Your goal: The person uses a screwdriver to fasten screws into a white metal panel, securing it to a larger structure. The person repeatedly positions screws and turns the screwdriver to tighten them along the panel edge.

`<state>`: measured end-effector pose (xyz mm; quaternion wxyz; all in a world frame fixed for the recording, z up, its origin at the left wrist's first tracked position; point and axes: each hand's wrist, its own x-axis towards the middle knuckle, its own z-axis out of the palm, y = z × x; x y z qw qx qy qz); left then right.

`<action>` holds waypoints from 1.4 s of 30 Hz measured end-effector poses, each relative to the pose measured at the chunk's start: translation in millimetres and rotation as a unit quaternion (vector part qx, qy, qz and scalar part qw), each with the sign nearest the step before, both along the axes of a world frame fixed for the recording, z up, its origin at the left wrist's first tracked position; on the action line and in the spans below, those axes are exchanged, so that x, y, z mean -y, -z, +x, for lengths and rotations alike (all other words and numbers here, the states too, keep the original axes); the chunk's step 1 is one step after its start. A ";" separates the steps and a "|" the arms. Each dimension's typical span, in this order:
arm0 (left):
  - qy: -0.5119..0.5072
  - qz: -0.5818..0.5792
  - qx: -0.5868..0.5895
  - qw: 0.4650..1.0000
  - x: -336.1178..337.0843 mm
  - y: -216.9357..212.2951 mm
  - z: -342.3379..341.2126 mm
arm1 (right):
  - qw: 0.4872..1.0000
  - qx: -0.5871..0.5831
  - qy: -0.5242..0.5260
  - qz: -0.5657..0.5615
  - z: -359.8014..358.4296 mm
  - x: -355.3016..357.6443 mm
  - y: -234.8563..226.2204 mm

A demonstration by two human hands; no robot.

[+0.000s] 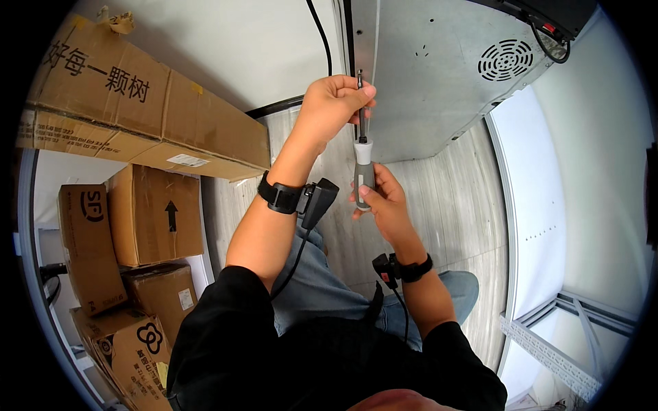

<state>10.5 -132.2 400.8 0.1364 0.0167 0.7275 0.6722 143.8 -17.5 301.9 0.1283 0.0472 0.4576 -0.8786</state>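
A screwdriver (363, 156) with a grey and white handle and a dark metal shaft is held between my two hands, its tip pointing away from me. My left hand (334, 106) is closed, its thumb and fingers pinching the shaft close to the tip. Lower down, my right hand (384, 203) wraps its fingers and thumb around the handle's grey end. Just beyond the tool stands a grey metal cabinet (432, 89) with a round vent pattern. Whether the tip touches its edge I cannot tell.
Cardboard boxes are piled on the left, with a long box (147, 133) jutting toward my left arm. A black cable (321, 38) hangs by the wall. A metal frame (555, 349) stands at lower right. Wood-look flooring (452, 198) lies below. Black devices with cables are strapped to both forearms.
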 end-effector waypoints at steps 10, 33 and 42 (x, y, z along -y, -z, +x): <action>0.001 -0.002 -0.008 1.000 -1.6 2.2 -0.5 | 0.997 0.010 -0.015 -0.070 -3.3 -7.0 3.9; 0.028 0.014 -0.061 0.998 -7.6 11.6 29.9 | 0.999 -0.031 0.009 -0.037 32.4 -31.6 17.1; 0.140 0.106 0.017 0.984 -109.2 43.5 60.6 | 0.997 0.015 0.075 -0.005 105.2 -134.4 19.4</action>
